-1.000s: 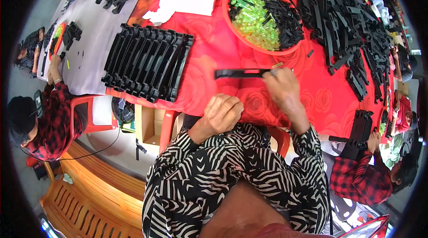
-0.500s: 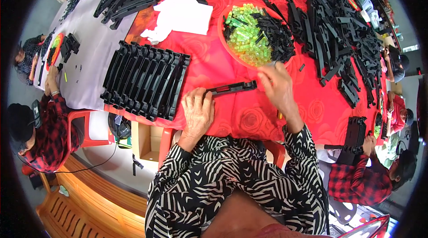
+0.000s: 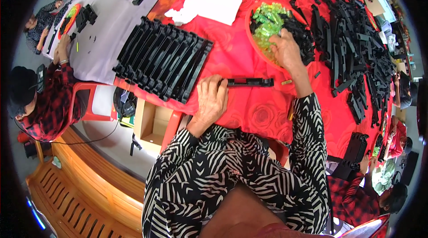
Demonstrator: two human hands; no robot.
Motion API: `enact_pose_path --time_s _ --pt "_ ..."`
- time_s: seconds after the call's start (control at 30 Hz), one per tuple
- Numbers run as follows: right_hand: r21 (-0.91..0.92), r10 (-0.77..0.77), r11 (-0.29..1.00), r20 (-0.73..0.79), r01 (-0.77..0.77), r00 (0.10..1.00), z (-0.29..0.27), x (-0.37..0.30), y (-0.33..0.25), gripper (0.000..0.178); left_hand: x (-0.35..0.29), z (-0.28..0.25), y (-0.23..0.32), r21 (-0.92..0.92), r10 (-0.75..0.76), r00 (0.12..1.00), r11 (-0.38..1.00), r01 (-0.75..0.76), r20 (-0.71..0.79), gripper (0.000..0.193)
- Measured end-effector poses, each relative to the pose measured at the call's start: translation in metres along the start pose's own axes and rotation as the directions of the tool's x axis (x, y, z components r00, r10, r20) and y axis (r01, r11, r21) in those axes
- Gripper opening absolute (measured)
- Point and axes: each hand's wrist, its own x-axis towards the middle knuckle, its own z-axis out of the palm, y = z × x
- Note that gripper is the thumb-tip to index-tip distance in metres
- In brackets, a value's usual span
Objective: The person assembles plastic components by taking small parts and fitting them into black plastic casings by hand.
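Observation:
My left hand (image 3: 212, 98) is closed round the left end of a long, narrow black plastic part (image 3: 250, 82), which lies across the red cloth with its slotted middle showing. My right hand (image 3: 286, 50) reaches into a round orange-red tray (image 3: 248, 30). Its bent fingers are pressed together among clear yellow-green plastic pieces (image 3: 269, 15); whatever is between the fingertips is too small to make out. Small black parts (image 3: 304, 37) fill the tray's right side. A little yellowish piece (image 3: 286, 82) rests on the cloth just past the black part's right end.
Left of my left hand, several black parts form a neat row (image 3: 162, 59). White cloth or paper (image 3: 211, 1) lies behind it. Loose black parts heap up (image 3: 343, 46) at the right and far left. Co-workers sit on both sides; a wooden bench (image 3: 89, 180) stands lower left.
My right hand has gone from beside the black part's right end into the tray. My left hand keeps its hold. The whole view has shifted and turned slightly.

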Motion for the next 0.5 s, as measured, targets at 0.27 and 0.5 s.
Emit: enact_pose_path --time_s 0.27,0.5 --pt "0.527 0.249 0.835 -0.104 -0.159 0.963 -0.026 -0.025 -0.017 0.014 0.003 0.009 -0.002 0.026 -0.135 0.988 0.991 0.133 0.074 0.050" --pt "0.675 0.089 0.738 -0.062 -0.024 0.994 -0.035 -0.073 -0.061 0.012 0.000 0.000 -0.010 -0.211 -0.183 0.966 0.952 0.220 0.181 0.039"
